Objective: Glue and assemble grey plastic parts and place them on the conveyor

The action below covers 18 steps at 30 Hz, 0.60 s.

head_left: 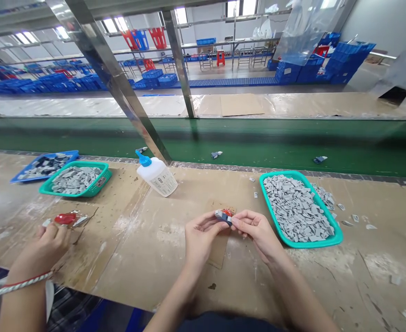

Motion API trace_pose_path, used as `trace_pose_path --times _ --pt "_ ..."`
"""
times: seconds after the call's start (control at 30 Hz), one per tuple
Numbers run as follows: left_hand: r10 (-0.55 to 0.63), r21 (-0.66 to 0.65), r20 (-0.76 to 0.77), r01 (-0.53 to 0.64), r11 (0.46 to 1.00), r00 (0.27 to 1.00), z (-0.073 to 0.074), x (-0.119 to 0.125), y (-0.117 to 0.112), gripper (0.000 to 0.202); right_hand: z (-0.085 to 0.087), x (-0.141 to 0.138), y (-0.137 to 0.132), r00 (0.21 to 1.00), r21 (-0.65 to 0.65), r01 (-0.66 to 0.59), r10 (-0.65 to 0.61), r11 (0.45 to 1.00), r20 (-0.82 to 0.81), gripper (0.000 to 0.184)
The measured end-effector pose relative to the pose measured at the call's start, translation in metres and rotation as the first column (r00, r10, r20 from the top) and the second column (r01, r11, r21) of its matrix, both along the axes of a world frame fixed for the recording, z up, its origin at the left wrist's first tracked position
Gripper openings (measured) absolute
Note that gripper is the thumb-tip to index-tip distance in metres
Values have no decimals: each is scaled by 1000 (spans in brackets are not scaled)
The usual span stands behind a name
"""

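My left hand (202, 234) pinches a small grey and dark blue plastic part (225, 218) between thumb and fingers, just above the table. The fingertips of my right hand (256, 230) are closed at the right end of that same part; whether they also hold a smaller piece is hidden. Right behind the part shows a patch of red glue-like stuff (228, 211), on a piece of cardboard (218, 258) that lies partly under my hands. To the right stands a green basket (305, 246) heaped with small grey plastic pieces (296, 210).
A white squeeze bottle (159, 177) with a blue cap leans ahead. Similar parts (217, 154) lie on the green conveyor belt (189, 133). At left, a co-worker's hand (52, 240) works near another red patch (65, 218), a green basket (99, 186) and a blue tray (25, 171). Metal posts (120, 92) rise beyond.
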<state>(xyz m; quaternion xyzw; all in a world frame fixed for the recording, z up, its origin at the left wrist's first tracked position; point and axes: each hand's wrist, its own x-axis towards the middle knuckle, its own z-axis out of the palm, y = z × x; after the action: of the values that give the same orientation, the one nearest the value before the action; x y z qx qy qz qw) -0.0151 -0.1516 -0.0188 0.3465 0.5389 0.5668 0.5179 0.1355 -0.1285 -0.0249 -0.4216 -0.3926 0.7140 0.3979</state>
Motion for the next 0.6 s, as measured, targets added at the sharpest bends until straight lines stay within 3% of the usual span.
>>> trace_pose_path --times 0.27,0.43,0.6 --pt "-128 76 -192 145 987 973 0 0 -3 17 -4 3 -2 986 -128 -128 112 984 -122 31" --pt "-136 199 -432 241 950 892 -3 -6 0 22 -5 4 -3 992 -67 -100 94 993 -88 31" --pt "-45 241 -441 166 956 896 -4 -4 -1 23 -1 -2 -5 999 54 39 -40 998 20 30"
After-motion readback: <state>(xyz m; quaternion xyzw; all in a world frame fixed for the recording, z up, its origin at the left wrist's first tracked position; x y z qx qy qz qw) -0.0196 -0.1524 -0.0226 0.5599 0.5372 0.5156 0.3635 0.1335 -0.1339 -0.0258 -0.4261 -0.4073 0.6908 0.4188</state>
